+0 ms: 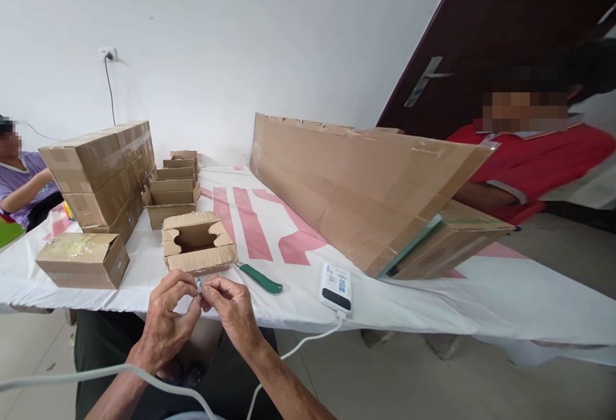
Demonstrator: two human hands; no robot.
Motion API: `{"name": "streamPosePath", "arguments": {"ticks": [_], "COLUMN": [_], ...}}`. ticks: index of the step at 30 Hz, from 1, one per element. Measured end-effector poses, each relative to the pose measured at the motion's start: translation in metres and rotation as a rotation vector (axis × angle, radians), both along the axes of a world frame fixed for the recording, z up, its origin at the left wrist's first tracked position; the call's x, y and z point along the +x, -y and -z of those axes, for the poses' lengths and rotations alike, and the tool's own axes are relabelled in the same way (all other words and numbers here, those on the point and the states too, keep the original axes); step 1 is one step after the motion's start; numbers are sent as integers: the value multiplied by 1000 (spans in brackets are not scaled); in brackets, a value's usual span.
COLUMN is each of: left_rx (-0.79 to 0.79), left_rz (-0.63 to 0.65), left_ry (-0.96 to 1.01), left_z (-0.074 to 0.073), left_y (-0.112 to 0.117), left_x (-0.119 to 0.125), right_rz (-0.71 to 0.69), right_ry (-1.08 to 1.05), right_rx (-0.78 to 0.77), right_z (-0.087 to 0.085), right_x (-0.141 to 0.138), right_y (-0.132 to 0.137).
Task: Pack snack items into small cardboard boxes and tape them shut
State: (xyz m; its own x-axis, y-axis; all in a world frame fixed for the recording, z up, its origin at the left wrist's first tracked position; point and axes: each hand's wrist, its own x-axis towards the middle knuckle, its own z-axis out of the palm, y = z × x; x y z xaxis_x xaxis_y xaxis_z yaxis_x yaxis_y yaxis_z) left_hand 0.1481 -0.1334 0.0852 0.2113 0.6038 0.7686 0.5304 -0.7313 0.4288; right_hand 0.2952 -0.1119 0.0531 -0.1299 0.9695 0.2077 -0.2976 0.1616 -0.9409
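Observation:
Just beyond my lap, at the table's near edge, both my hands meet fingertip to fingertip. Between them is a small blue-and-white piece (199, 285), too small to name. My left hand (169, 317) pinches it from one side, and the thumb and forefinger of my right hand (231, 308) close on it from the other. Right behind my fingers sits an open cardboard box (199, 256) with cut-out flaps; its inside looks dark. A green-handled tool (261, 277), perhaps a knife, lies beside that box to the right.
A closed carton (77, 263) and a stacked carton wall (103, 173) stand left. Several open boxes (171, 199) run back in a row. A white device (335, 288) with a cable lies right, before a tall cardboard panel (337, 176). One person sits at each side.

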Motion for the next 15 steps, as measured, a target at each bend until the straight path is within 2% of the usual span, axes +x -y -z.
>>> {"name": "streamPosePath", "arguments": {"ticks": [9,15], "left_rx": [-55,-326], "left_rz": [32,71], "left_ry": [106,230], "left_z": [-2,-1], "left_y": [0,-1], "left_x": [0,-8], "right_rz": [-16,-42], "right_ry": [-1,4], "right_rx": [13,42], "right_z": [4,2], "right_x": [1,2], "right_y": [-3,-2]}}
